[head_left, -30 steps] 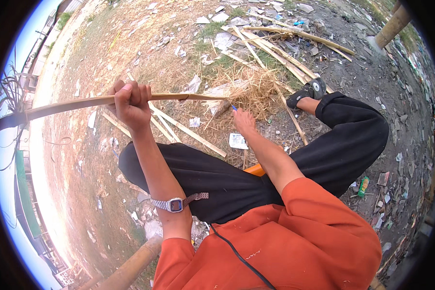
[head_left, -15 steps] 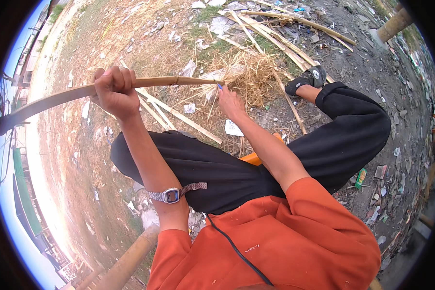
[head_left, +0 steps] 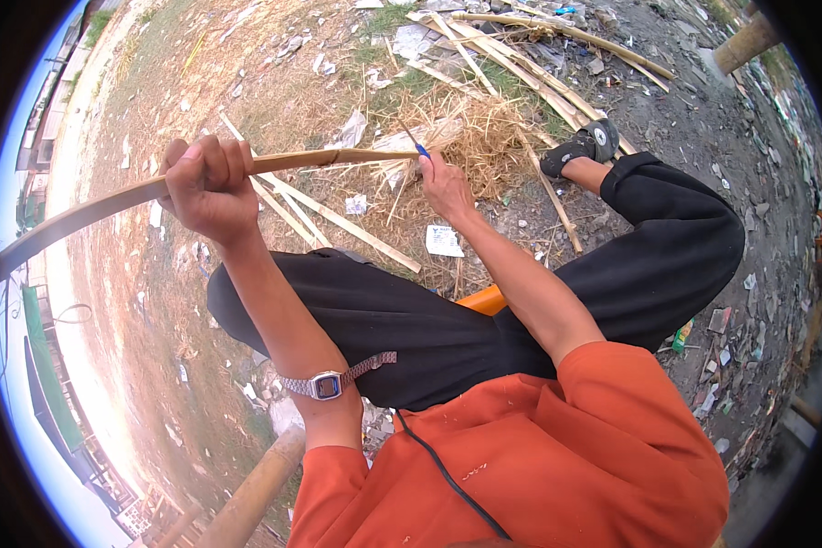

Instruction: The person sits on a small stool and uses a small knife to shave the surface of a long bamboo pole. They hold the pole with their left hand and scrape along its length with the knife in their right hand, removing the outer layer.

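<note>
A long bamboo strip (head_left: pixel 292 162) slants across from the far left rim, bowed along its length. My left hand (head_left: pixel 208 187) is closed in a fist around it. At the strip's right end, my right hand (head_left: pixel 447 189) grips a small blue-handled knife (head_left: pixel 420 149), its thin blade pointing up and away past the strip's edge. Fingers of that hand lie against the strip's end; whether they also pinch it I cannot tell. Behind this end lies a heap of pale shavings (head_left: pixel 493 146) on the ground.
Several split bamboo strips (head_left: pixel 530 78) lie at the far right, and more strips (head_left: pixel 347 224) lie beyond my left knee. A thick bamboo pole (head_left: pixel 251 493) stands at lower left, another post (head_left: pixel 746 44) at upper right. Under me shows an orange seat (head_left: pixel 481 300). Litter dots the ground.
My right hand has drawn slightly right, and the knife's blade now shows above the strip. My left hand has shifted a little left and toward me with the strip.
</note>
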The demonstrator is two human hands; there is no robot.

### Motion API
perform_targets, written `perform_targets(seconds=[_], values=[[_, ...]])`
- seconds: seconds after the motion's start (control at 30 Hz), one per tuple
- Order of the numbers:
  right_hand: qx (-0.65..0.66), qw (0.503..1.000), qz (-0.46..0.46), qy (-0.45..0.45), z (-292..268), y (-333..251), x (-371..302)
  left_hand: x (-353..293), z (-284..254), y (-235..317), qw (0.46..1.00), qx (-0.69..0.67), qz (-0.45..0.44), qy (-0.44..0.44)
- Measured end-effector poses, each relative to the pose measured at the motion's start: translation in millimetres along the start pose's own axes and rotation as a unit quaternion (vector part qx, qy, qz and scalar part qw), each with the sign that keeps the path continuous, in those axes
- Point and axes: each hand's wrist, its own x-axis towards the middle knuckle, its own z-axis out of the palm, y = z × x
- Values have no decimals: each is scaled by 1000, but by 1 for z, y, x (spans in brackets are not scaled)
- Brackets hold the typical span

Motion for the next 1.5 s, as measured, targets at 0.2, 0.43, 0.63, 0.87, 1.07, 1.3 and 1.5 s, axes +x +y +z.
perform_targets(seconds=[0.2, 0.43, 0.63, 0.87, 1.07, 1.3, 1.5], values=[[-80, 994, -72, 32, 14, 10, -21, 3, 2, -4, 991, -46, -40, -118], [-95, 994, -47, 8, 28, 6, -2, 5, 0, -3, 999, -5, -18, -44], [-123, 991, 48, -4, 49, 62, 32, -5, 21, -4, 995, -66, -12, -72], [-73, 995, 68, 11, 39, 66, 20, -4, 6, -6, 990, -56, -29, -123], [28, 998, -58, -10, -3, -22, -23, 6, -7, -1, 989, -60, -43, -128], [-67, 997, -32, -38, 6, -7, -8, 8, 5, -7, 977, -75, -49, -195], [-101, 992, -38, -69, 2, -11, -1, 10, 0, -3, 985, -61, -62, -151]])
